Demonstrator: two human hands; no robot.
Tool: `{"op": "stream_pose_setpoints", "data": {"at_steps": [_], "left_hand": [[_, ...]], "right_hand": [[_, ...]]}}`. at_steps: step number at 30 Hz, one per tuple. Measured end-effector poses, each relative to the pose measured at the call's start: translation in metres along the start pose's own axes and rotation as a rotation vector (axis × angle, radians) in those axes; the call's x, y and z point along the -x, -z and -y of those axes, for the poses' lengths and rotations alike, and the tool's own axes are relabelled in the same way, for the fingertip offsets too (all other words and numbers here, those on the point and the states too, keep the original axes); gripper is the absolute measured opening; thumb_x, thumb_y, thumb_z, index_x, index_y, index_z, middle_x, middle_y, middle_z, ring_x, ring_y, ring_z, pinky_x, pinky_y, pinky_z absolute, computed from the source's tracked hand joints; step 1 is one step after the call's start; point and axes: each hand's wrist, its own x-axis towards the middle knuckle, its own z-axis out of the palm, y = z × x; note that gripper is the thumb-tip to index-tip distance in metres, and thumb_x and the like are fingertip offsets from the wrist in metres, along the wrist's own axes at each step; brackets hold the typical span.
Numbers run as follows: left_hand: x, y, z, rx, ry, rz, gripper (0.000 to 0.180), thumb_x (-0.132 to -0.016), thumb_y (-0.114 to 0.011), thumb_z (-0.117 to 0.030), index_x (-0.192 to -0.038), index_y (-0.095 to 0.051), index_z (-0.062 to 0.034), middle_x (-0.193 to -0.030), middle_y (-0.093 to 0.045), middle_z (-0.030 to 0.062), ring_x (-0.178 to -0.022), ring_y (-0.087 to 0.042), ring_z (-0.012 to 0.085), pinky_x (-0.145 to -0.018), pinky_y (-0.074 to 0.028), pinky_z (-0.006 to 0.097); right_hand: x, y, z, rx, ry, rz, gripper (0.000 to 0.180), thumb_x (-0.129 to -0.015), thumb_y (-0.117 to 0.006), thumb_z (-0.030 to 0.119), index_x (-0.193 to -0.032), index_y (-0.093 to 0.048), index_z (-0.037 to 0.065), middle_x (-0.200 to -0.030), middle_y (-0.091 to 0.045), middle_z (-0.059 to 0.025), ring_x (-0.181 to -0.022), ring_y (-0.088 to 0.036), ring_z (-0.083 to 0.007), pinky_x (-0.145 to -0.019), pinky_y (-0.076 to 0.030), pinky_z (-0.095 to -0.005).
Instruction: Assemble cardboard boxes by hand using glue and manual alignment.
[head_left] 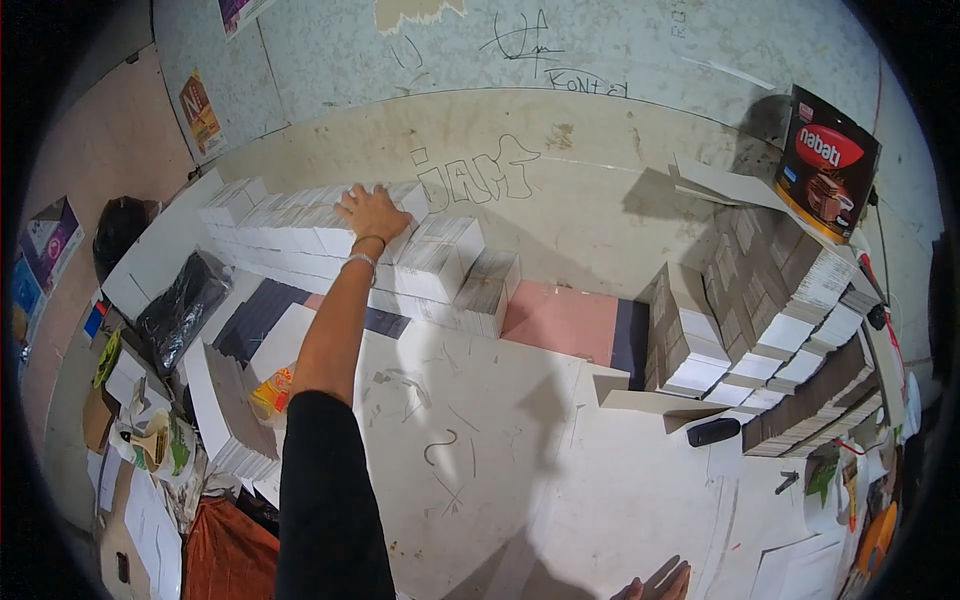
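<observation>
My left hand, at the end of a black sleeve, reaches to the back row of paper stacks. Its fingers are spread over the top of one stack, with the thumb toward the right. I see no stack lifted. These white stacks stand in tiers along the back wall, and more paper stacks end the row on its right. Only the fingertips of my right hand show at the lower edge, apart from each other over the white table, with nothing seen in them.
Tall piles of paper stacks rise at the right, topped by a dark snack pouch. A black oblong case lies before them. Pink board shows between the piles. Further stacks and a black plastic bag sit left.
</observation>
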Motion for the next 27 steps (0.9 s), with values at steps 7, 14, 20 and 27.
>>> {"op": "stream_pose_setpoints", "data": {"at_steps": [7,14,20,27], "left_hand": [[0.053,-0.063,-0.01,0.677,0.148,-0.644,0.126,-0.08,-0.078,-0.058,-0.158,-0.008,0.013,-0.164,-0.008,0.0404,-0.155,-0.002,0.052,-0.125,-0.005,0.058],[0.047,-0.083,-0.018,0.849,0.515,-0.416,0.137,-0.083,-0.074,-0.063,-0.155,0.008,0.0188,-0.163,0.013,0.042,-0.156,0.015,0.048,-0.127,0.0,0.055],[0.042,-0.088,-0.013,0.791,0.564,-0.476,0.123,-0.088,-0.072,-0.053,-0.155,0.002,0.0189,-0.166,0.005,0.0377,-0.158,0.007,0.0454,-0.127,-0.006,0.055],[0.042,-0.087,-0.003,0.837,0.482,-0.408,0.131,-0.084,-0.074,-0.061,-0.156,0.004,0.0173,-0.167,0.005,0.0367,-0.158,0.007,0.0448,-0.126,-0.007,0.058]], "right_hand": [[0.01,-0.026,-0.031,-0.23,-0.002,0.031,0.071,-0.101,-0.058,0.008,-0.156,-0.018,-0.012,-0.161,-0.022,-0.034,-0.154,-0.023,-0.0429,-0.119,-0.035,-0.0432],[0.01,-0.03,-0.036,-0.3,-0.112,0.076,0.083,-0.102,-0.06,0.028,-0.157,-0.014,-0.014,-0.166,-0.017,-0.0328,-0.154,-0.023,-0.0427,-0.126,-0.02,-0.048],[0.004,-0.01,-0.011,-0.102,-0.116,0.057,0.083,-0.102,-0.053,0.051,-0.155,-0.032,-0.009,-0.158,-0.035,-0.0339,-0.148,-0.034,-0.046,-0.123,-0.025,-0.0525],[0.003,-0.009,-0.012,0.032,-0.022,0.028,0.077,-0.101,-0.052,0.051,-0.155,-0.04,-0.003,-0.154,-0.042,-0.0331,-0.14,-0.041,-0.0504,-0.118,-0.031,-0.0557]]}}
